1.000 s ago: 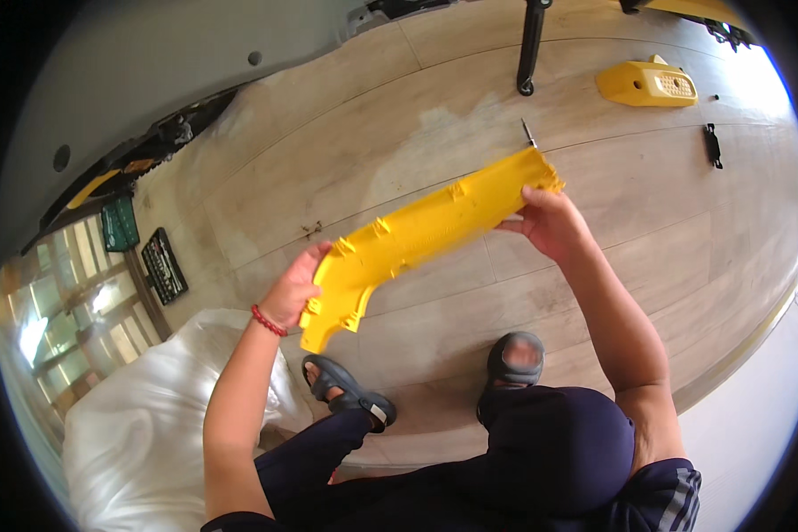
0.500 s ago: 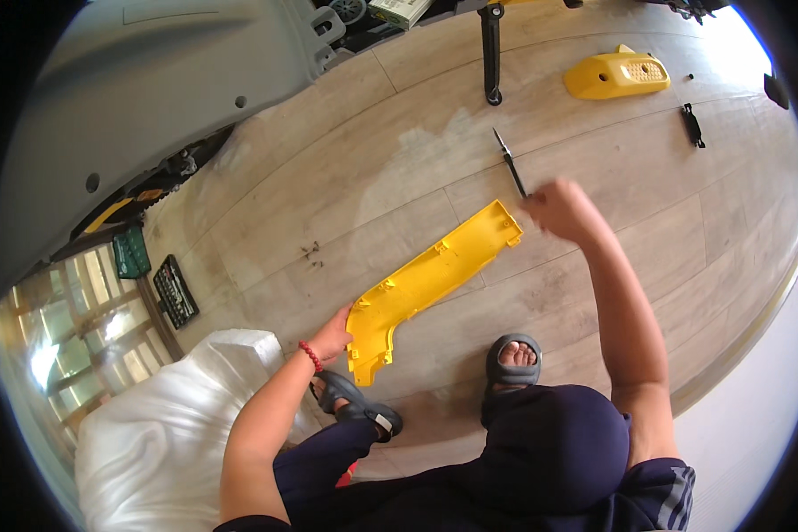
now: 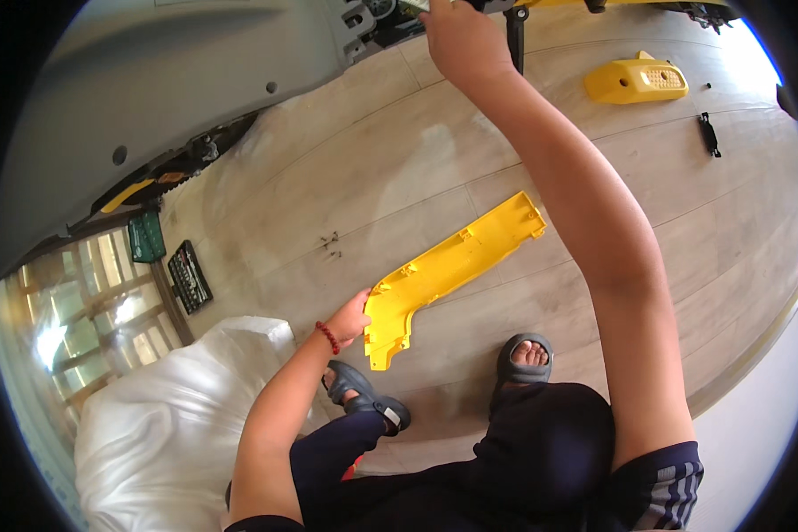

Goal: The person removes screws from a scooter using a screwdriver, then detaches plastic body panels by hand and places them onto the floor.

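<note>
My left hand (image 3: 355,317) grips the wide, bent end of a long yellow plastic panel (image 3: 452,270), its thumb over the edge. The panel's hollow inner side, with small clips along the rim, faces up. My right arm stretches far forward, and my right hand (image 3: 472,44) is at the grey and black machine body (image 3: 230,53) at the top. Its fingers are curled beside a pale boxy item (image 3: 410,7); what they hold is hidden.
At the far right lie a yellow cover (image 3: 637,82) and a small black bracket (image 3: 709,135). A black stand leg (image 3: 517,44) stands behind my right wrist. To the left are an open tool case (image 3: 189,277), a green case (image 3: 146,237) and a white wrapped bundle (image 3: 168,417).
My right hand has moved forward and left from beside the panel's far end to the machine. The black-handled screwdriver seen at that hand is out of sight. My left hand keeps the panel.
</note>
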Demonstrator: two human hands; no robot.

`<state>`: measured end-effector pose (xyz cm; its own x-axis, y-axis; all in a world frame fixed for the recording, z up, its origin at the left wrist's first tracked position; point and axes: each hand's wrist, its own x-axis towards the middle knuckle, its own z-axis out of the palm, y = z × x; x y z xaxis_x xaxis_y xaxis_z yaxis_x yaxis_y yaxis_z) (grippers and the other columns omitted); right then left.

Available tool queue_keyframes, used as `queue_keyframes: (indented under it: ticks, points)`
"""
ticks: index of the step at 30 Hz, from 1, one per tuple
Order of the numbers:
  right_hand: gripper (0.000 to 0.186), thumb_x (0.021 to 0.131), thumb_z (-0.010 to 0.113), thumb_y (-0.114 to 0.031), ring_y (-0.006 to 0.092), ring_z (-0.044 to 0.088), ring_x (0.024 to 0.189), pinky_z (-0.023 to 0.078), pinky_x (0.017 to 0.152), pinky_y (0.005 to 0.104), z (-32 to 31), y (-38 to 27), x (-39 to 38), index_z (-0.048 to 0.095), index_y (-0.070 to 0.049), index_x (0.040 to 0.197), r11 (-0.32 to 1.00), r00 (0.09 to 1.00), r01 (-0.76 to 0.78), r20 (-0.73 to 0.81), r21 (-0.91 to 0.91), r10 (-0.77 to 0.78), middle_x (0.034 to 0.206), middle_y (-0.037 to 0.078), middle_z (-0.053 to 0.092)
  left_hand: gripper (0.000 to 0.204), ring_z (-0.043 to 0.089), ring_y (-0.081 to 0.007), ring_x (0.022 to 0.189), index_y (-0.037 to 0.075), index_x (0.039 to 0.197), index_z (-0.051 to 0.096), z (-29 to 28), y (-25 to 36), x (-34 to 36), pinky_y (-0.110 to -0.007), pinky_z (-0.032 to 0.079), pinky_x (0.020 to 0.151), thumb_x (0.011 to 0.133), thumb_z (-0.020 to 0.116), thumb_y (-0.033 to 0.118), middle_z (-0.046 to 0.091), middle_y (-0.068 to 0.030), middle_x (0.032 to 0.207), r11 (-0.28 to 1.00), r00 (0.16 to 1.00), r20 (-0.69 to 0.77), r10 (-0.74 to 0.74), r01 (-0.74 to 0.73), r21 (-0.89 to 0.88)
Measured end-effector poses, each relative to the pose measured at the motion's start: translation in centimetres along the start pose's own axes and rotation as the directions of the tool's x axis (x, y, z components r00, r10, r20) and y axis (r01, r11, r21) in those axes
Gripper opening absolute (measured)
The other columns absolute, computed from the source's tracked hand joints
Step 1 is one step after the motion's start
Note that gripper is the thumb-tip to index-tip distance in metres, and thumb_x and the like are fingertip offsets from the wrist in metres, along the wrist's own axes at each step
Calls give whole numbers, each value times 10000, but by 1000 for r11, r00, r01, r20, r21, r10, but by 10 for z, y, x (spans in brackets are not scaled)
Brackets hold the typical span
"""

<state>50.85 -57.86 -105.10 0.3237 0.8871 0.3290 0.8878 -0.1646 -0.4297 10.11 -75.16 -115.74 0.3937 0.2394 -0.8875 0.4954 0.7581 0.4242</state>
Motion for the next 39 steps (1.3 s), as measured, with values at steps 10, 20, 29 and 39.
queue_keyframes:
  ticks: [10, 20, 29, 39]
  points:
    - [302, 898, 491, -198, 373, 605, 779, 500, 655, 446, 25, 3, -1, 507, -16, 1140, 978, 956, 40, -292, 206, 23, 874, 198, 580, 598, 518, -211, 1128, -21, 1278, 403, -7, -6, 17, -320, 413, 964, 700, 394, -174, 534, -109, 1197, 998, 997, 38, 65, -65, 4]
    - [279, 861, 523, -163, 361, 599, 768, 498, 647, 429, 10, 5, -9, 548, -53, 1115, 981, 959, 113, -274, 157, -67, 892, 171, 566, 593, 520, -198, 1129, -38, 1301, 381, -16, -9, 27, -296, 411, 961, 721, 368, -160, 530, -124, 1222, 991, 994, -62, 91, -84, 101]
    - [184, 827, 538, -127, 333, 597, 839, 491, 722, 406, 5, 28, -120, 615, -73, 985, 941, 996, -85, 55, 328, 70, 983, 129, 600, 565, 488, -298, 1180, 34, 1353, 325, -17, -15, 26, -341, 379, 983, 796, 425, 31, 510, -197, 1245, 806, 951, -160, 265, -127, 578]
    - [211, 826, 544, -159, 293, 610, 890, 480, 792, 348, -5, 128, -170, 672, -49, 953, 852, 867, -489, 209, 187, 452, 922, 151, 653, 394, 538, -202, 1116, 3, 1345, 352, -14, 13, 12, -324, 438, 948, 953, 351, 45, 518, -109, 1254, 996, 990, -112, 89, -92, -21]
